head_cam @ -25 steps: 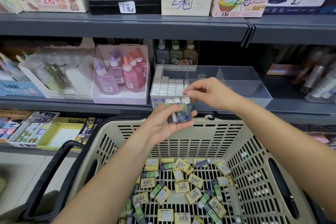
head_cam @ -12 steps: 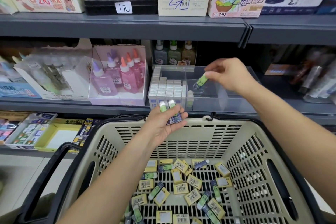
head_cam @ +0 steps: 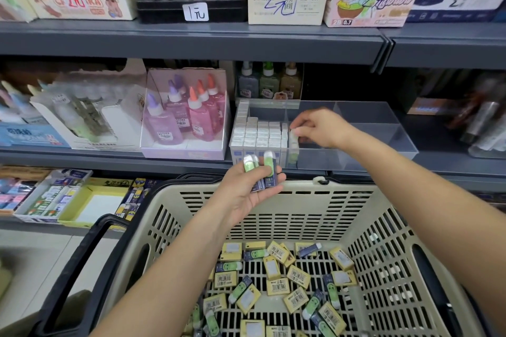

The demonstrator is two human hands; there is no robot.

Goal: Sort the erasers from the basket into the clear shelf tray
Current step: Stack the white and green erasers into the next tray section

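A beige basket (head_cam: 287,200) sits below me, with several loose erasers (head_cam: 276,282) in green and yellow sleeves on its floor. My left hand (head_cam: 246,191) is raised above the basket's far rim and grips two or three green erasers (head_cam: 260,169) upright. On the middle shelf stands the clear tray (head_cam: 383,128), its left part filled with rows of upright erasers (head_cam: 260,134). My right hand (head_cam: 320,128) reaches into the tray and pinches a green eraser (head_cam: 294,135), holding it upright against the right end of those rows.
Pink and purple glue bottles in a clear box (head_cam: 186,117) stand left of the tray. Small bottles (head_cam: 268,82) stand behind it. The grey upper shelf (head_cam: 191,41) overhangs with boxed pens. The basket's black handle (head_cam: 82,268) hangs at the left.
My right hand took an eraser from my left hand, carried it over the tray, and has lowered it down beside the rows. My left hand stays raised, holding fewer erasers.
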